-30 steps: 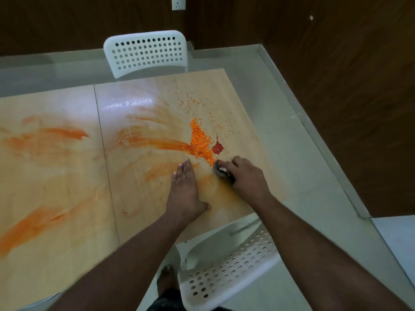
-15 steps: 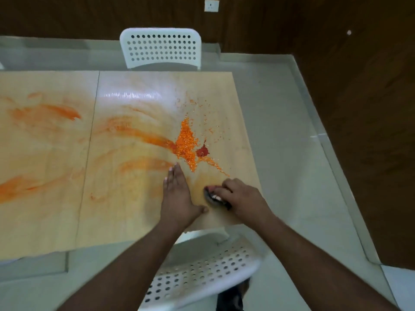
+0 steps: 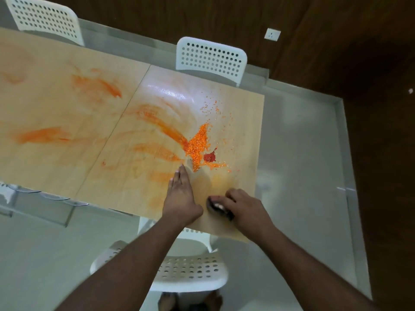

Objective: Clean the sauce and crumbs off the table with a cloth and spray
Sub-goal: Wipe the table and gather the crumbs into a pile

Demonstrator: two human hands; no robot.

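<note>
A light wooden table (image 3: pixel 56 104) is streaked with orange sauce smears (image 3: pixel 157 124). A heap of orange crumbs (image 3: pixel 198 145) lies near its right end, beside a small dark red sauce blob (image 3: pixel 210 157). My left hand (image 3: pixel 180 198) lies flat on the table with straight fingers, its tips just short of the crumb heap. Just to its right, near the table's front edge, my right hand (image 3: pixel 243 208) grips a small dark cloth (image 3: pixel 216 206) pressed against the tabletop. No spray bottle is in view.
A white perforated chair (image 3: pixel 190 272) stands under the table's front edge below my arms. Two more white chairs (image 3: pixel 211 57) stand along the far side. Dark wooden walls and a raised floor border (image 3: pixel 345 153) close the right side.
My right hand has dragged the cloth back from the crumb heap toward the front edge. The left hand stays flat on the table. The view has swung left and pulled back.
</note>
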